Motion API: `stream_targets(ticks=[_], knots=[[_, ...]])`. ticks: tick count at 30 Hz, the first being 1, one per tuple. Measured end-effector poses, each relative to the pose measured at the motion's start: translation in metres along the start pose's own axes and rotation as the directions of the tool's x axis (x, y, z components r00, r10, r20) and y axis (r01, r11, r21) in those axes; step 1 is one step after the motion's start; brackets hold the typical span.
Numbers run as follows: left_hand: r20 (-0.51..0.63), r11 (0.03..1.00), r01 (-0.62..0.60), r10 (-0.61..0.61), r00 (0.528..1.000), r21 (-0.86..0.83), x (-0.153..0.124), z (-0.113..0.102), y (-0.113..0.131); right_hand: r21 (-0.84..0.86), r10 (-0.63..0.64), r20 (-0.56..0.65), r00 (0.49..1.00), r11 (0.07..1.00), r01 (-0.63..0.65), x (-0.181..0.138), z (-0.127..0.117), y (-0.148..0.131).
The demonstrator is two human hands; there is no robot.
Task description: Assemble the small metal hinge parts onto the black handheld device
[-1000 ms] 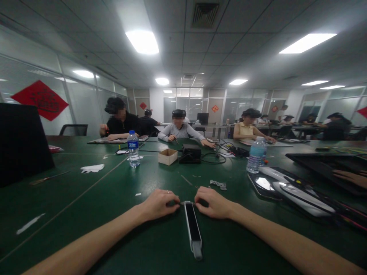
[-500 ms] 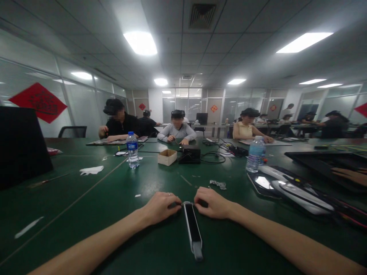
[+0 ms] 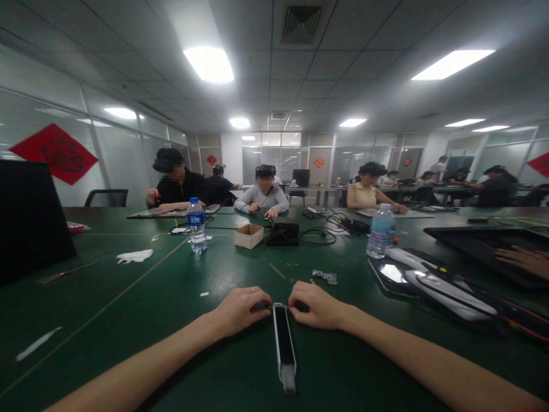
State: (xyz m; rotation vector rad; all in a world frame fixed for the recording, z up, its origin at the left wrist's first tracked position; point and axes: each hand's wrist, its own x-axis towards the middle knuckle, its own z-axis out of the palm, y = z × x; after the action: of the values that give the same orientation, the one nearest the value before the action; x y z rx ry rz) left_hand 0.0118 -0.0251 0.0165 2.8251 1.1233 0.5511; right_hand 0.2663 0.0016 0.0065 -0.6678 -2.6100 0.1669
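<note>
A long narrow black device with a silver rim (image 3: 283,343) lies lengthwise on the green table (image 3: 180,286), straight in front of me. My left hand (image 3: 240,309) rests with fingers curled at the left of its far end, fingertips touching it. My right hand (image 3: 315,306) is curled at the right of the same end, pinching it. What sits between the fingertips is too small to tell.
Two water bottles (image 3: 196,225) (image 3: 379,230), a small cardboard box (image 3: 249,235) and a black unit with cables (image 3: 283,232) stand further back. Black and white devices (image 3: 433,283) lie at the right, where another person's hand (image 3: 523,260) rests. Several people sit across the table.
The view has shifted slightly. Both hands stay at the far end of the device. The person opposite has drawn an outstretched arm back.
</note>
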Motion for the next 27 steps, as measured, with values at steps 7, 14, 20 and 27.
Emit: stream_targets(ticks=[7, 14, 20, 27], knots=[[0.030, 0.998, 0.034, -0.035, 0.999, 0.057, -0.001, -0.009, -0.010, 0.012, 0.016, 0.000, 1.000, 1.000, -0.016, 0.000, 0.000, -0.002], [0.077, 0.989, 0.131, -0.136, 0.988, 0.073, 0.006, -0.006, -0.015, 0.010, 0.032, 0.021, 0.999, 0.999, -0.032, 0.001, -0.004, -0.006], [0.170, 0.961, 0.262, -0.245, 0.954, -0.090, 0.004, -0.019, -0.008, -0.005, 0.038, 0.014, 0.999, 0.999, -0.038, 0.002, 0.000, -0.005], [-0.008, 0.960, 0.201, -0.206, 0.978, -0.195, 0.002, -0.010, -0.011, -0.023, 0.033, -0.011, 0.999, 0.999, -0.033, 0.002, -0.003, -0.011]])
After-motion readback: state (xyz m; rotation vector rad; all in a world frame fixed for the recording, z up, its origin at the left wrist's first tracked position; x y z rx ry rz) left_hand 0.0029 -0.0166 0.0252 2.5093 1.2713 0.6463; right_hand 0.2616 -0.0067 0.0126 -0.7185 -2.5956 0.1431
